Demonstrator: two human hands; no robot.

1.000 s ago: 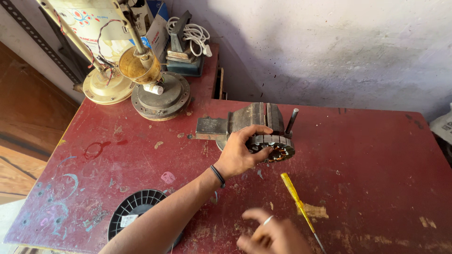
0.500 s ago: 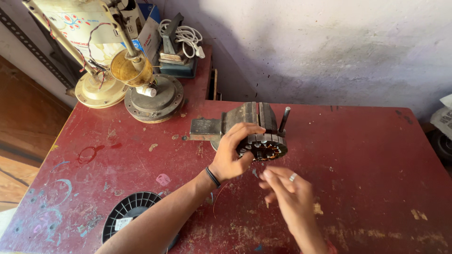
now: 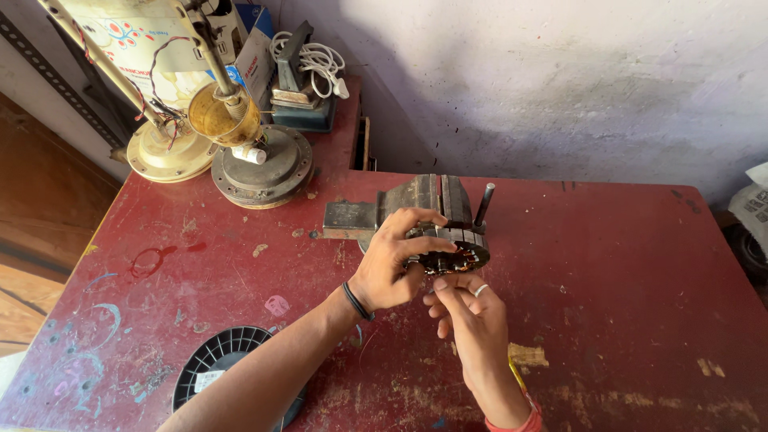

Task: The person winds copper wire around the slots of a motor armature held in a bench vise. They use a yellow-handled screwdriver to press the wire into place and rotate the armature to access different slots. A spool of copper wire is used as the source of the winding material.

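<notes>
A round motor stator (image 3: 458, 254) with copper windings sits at the jaws of a grey bench vise (image 3: 416, 202) on a red table (image 3: 624, 272). My left hand (image 3: 392, 260) grips the stator's left side, thumb and fingers wrapped over its rim. From below, my right hand (image 3: 470, 312), with a ring on one finger, reaches up and its fingertips touch the stator's near edge. I cannot tell if the right hand pinches anything. A yellow tool (image 3: 518, 376) lies on the table, mostly hidden under my right wrist.
A black plastic spool (image 3: 220, 364) lies near the table's front left. Old fan motor housings (image 3: 256, 164) and a rod stand at the back left. An iron with a coiled white cord (image 3: 308, 72) sits behind them. A plastered wall closes off the back.
My right hand has risen from the table's near edge, where it lay by the yellow tool, up to the stator. My left hand stays on the stator.
</notes>
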